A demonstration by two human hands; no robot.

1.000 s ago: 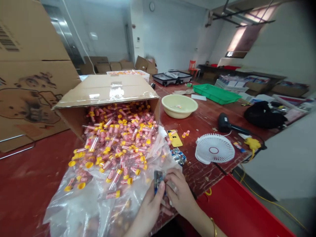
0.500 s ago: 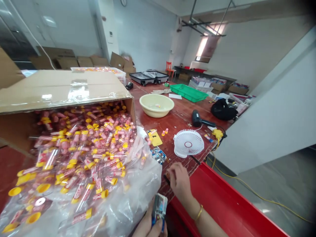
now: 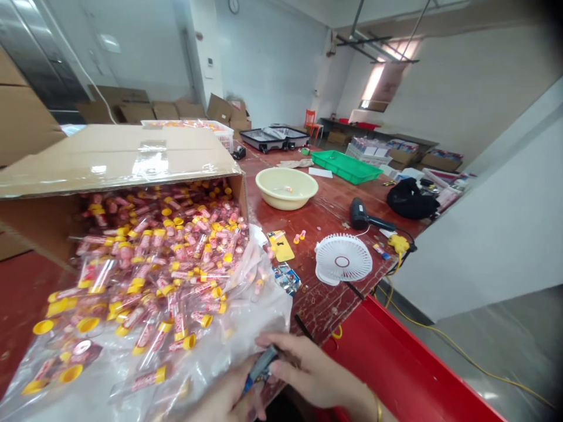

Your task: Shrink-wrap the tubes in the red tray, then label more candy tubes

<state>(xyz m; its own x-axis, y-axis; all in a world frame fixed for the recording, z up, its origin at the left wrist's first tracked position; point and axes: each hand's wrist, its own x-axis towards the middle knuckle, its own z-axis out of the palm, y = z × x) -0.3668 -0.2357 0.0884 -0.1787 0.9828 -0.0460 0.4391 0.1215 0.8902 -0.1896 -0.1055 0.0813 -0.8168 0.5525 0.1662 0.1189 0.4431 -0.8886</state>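
Observation:
My left hand (image 3: pixel 240 390) is closed around a small stack of shiny blue and silver packets (image 3: pixel 263 364), low in the view in front of the plastic sheet. Over the stack's right side comes my right hand (image 3: pixel 305 366), with a bracelet at the wrist. Its fingers are bent and touch the packets; whether something thin is pinched in them I cannot make out. More blue and silver packets (image 3: pixel 287 278) lie on the table beside a yellow phone (image 3: pixel 281 246). Tiny yellowish loops (image 3: pixel 304 288) lie near these packets.
At left, a cardboard box (image 3: pixel 101 158) spills clear tubes with yellow caps (image 3: pixel 145 275) onto a plastic sheet (image 3: pixel 264 310). A white fan (image 3: pixel 343 259), hair dryer (image 3: pixel 365 217), cream basin (image 3: pixel 287 199) and green tray (image 3: pixel 345 167) stand on the table. A red bin (image 3: pixel 396 351) adjoins its edge.
My right hand has moved from the table edge down and left to the packets in my left hand. The stack has tilted and shifted slightly left. The camera view has turned a little left.

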